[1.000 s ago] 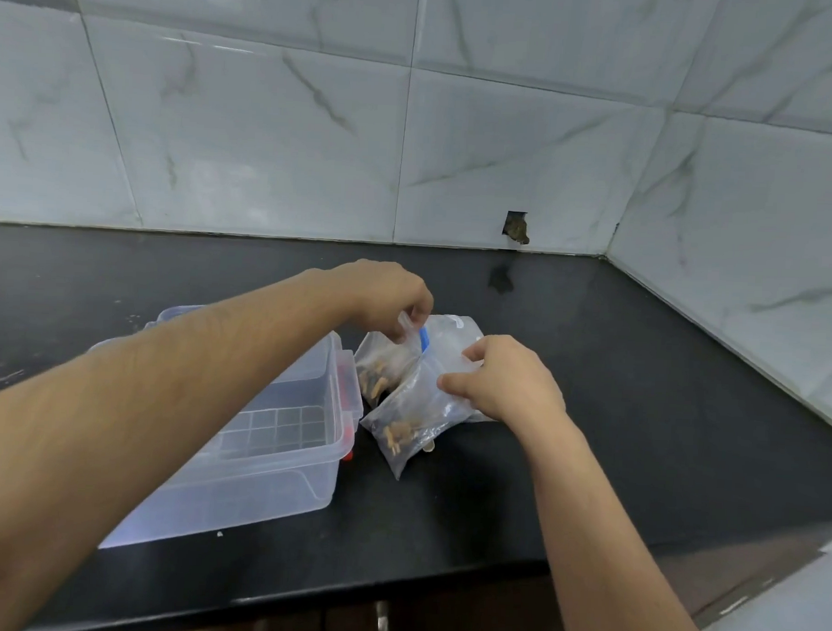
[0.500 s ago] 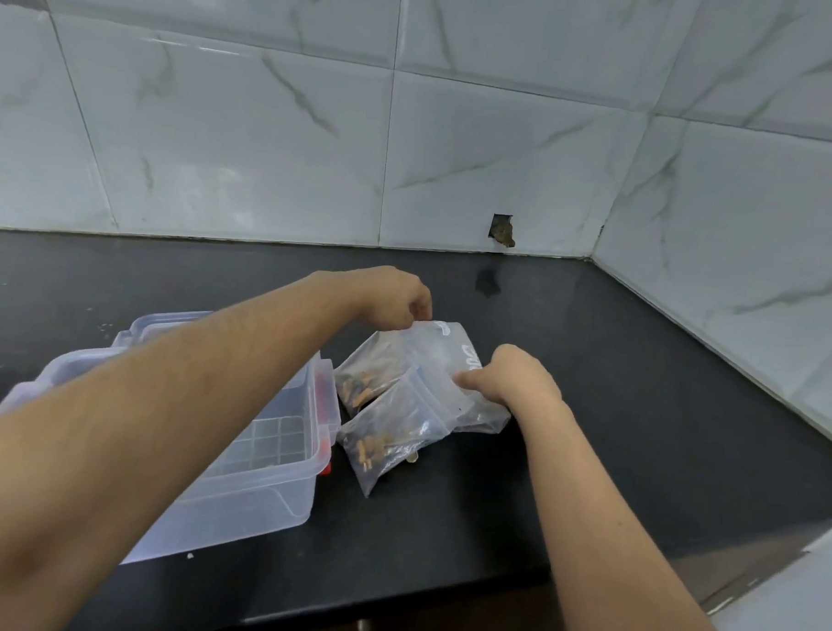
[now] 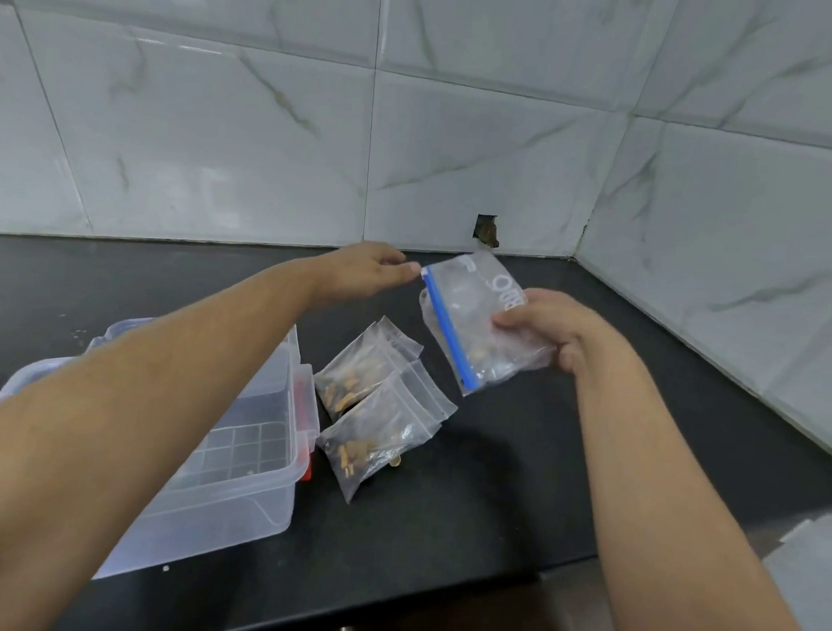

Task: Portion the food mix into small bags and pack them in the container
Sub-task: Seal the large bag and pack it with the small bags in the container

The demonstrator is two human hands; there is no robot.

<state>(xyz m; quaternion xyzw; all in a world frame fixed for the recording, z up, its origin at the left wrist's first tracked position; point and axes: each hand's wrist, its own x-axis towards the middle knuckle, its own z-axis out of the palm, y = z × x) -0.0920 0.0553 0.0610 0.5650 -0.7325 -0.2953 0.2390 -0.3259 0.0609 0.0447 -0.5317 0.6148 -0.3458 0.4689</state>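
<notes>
The larger clear plastic zip bag with the blue seal strip [image 3: 471, 317] is held up off the black counter [image 3: 516, 486], right of the frame's centre. Its blue strip, the long axis, runs slantwise from the upper left down to the lower right, and the bag's body spreads away from that strip toward the right. A little brown food mix can be made out low inside it.

The bag is gripped at its right edge by the right hand [image 3: 554, 328], whose fingers are curled over the plastic with the thumb on the facing side. The left hand [image 3: 366, 275] is seen at the upper end of the blue strip: its thumb and fingertips are brought together at that corner, seemingly pinching it, though the contact itself is too small to be confirmed. The top end of the seal therefore lies right at the left fingertips, and the strip leads away from them, down and to the right. Opening or running the seal is judged to fall to the left hand, with the bag steadied by the right.

Below and to the left, two small clear zip bags holding brown pieces [image 3: 376, 409] are laid overlapping on the counter, not yet packed. Just beside them, in the lower left, the clear plastic container with red latches [image 3: 235, 488] stands open, partly hidden by the left forearm.
</notes>
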